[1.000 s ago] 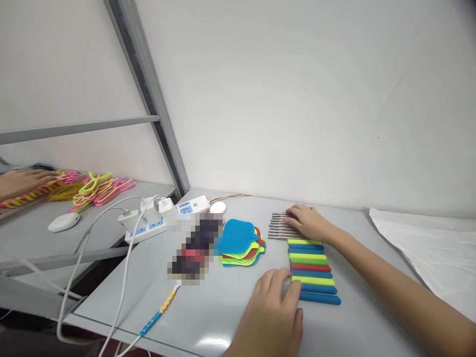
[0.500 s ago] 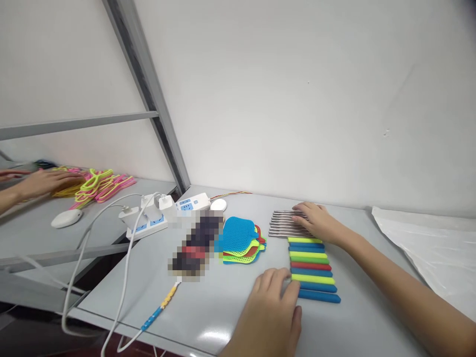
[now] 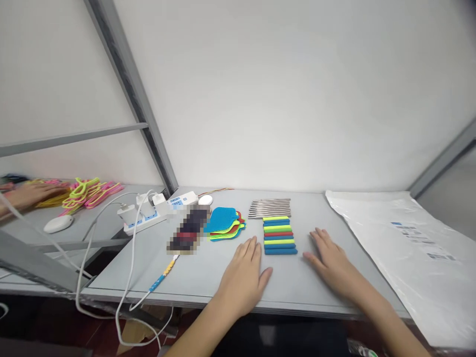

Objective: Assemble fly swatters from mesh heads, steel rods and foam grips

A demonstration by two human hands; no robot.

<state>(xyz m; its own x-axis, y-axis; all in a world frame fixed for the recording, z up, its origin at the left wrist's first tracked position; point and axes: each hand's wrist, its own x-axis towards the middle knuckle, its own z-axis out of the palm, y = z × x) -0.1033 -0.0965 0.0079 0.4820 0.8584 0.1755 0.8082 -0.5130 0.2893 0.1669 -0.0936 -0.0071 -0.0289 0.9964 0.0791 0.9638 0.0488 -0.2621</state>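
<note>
Three sets of parts are laid out on a grey table (image 3: 197,277), an arrangement judged complete; no joining of pieces is seen done. Nearest, the left hand (image 3: 242,276) is held palm down, fingers together and thumb spread, with nothing grasped. At 3 o'clock from it, the right hand (image 3: 330,263) is lowered too, its fingers slightly apart, likewise unburdened; the parts are touched by neither grip. Coloured sleeves (image 3: 279,235) are lined up side by side, at 1 o'clock from the left hand and 10 o'clock from the right. Overlapping mesh paddles (image 3: 223,217) are piled at 9 o'clock from the row. Farthest, slim metal rods (image 3: 270,209) are ranged just beyond the sleeves, towards 12 o'clock.
</note>
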